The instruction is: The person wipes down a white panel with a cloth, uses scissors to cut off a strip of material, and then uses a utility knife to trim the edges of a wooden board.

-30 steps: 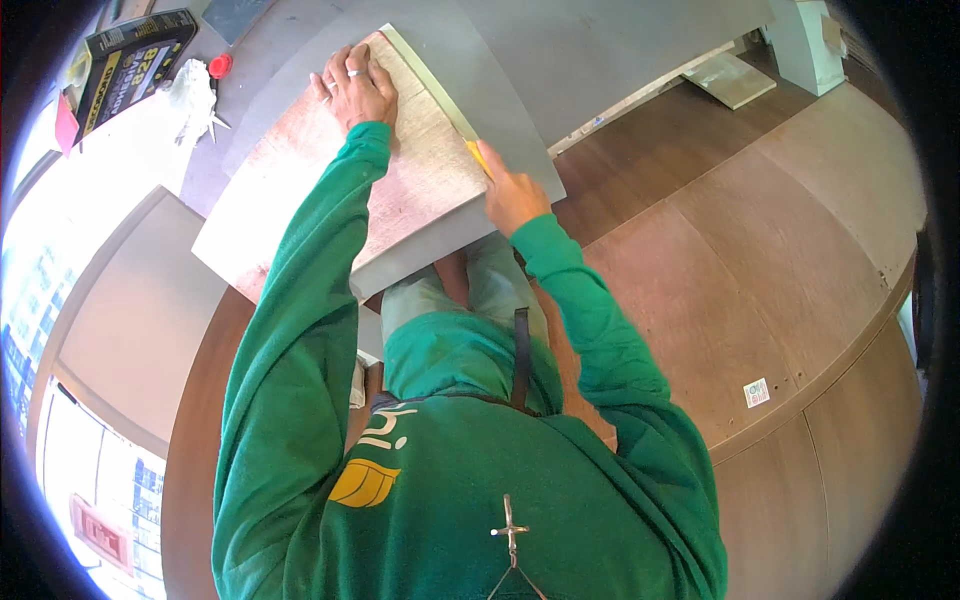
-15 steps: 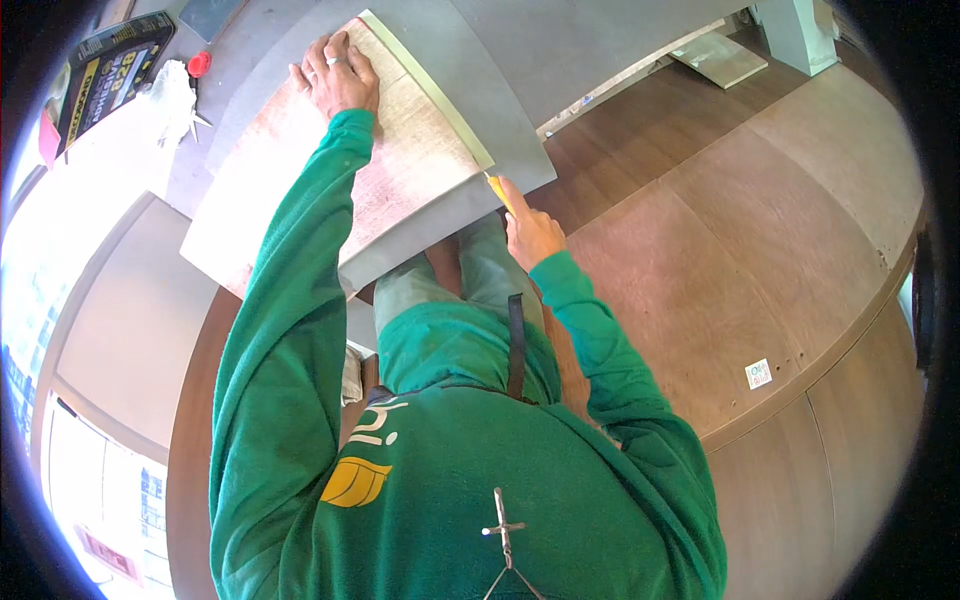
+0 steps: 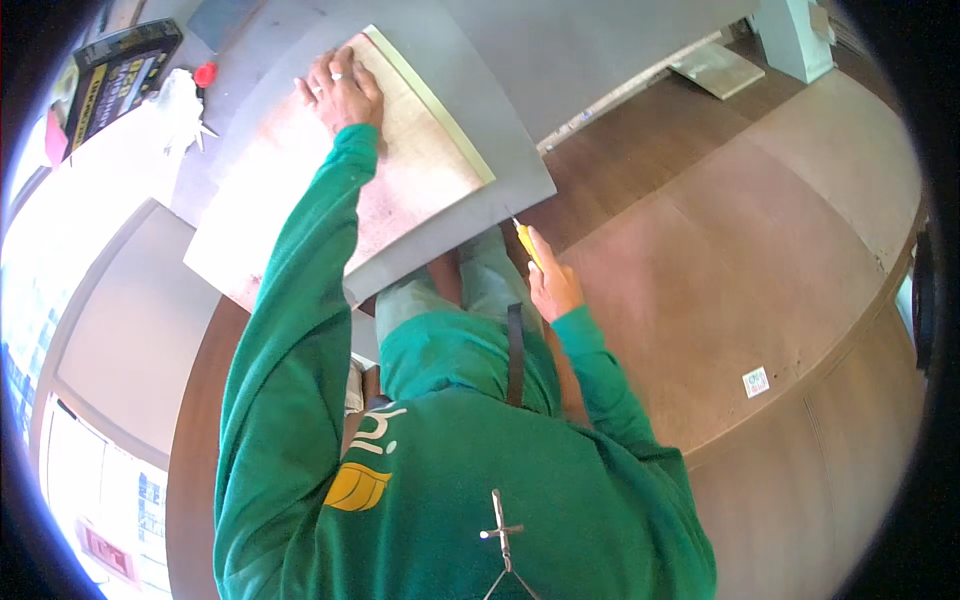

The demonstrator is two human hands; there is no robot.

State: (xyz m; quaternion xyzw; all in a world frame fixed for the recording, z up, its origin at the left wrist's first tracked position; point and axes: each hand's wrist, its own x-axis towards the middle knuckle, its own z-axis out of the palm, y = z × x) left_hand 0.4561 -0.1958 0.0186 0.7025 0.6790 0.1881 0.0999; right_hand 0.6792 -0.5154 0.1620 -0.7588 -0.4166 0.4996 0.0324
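Observation:
My left hand (image 3: pixel 347 97) lies flat on a pale wooden board (image 3: pixel 415 160), its fingers stretched toward the far edge and a ring on one of them. Along the board's right side runs a narrow pale-yellow strip (image 3: pixel 432 103). A larger grey sheet (image 3: pixel 515 165) lies under the board and sticks out past its right and near sides. In my right hand (image 3: pixel 557 290) is a yellow utility knife (image 3: pixel 527 242), fingers wrapped round the handle. Its blade points up and left, close to the near right corner of the grey sheet; whether it touches the sheet I cannot tell.
At the far left stands a black and yellow can (image 3: pixel 118 85), beside a red cap (image 3: pixel 205 75) and a crumpled white bag or cloth (image 3: pixel 178 112). A curved brown wooden surface (image 3: pixel 670 270) fills the right, with a small white sticker (image 3: pixel 755 381). A loose panel (image 3: pixel 717 70) lies near a pale post (image 3: pixel 793 42).
My right hand has drawn the utility knife away from the board's strip corner, toward me and slightly right. My left hand stays on the board.

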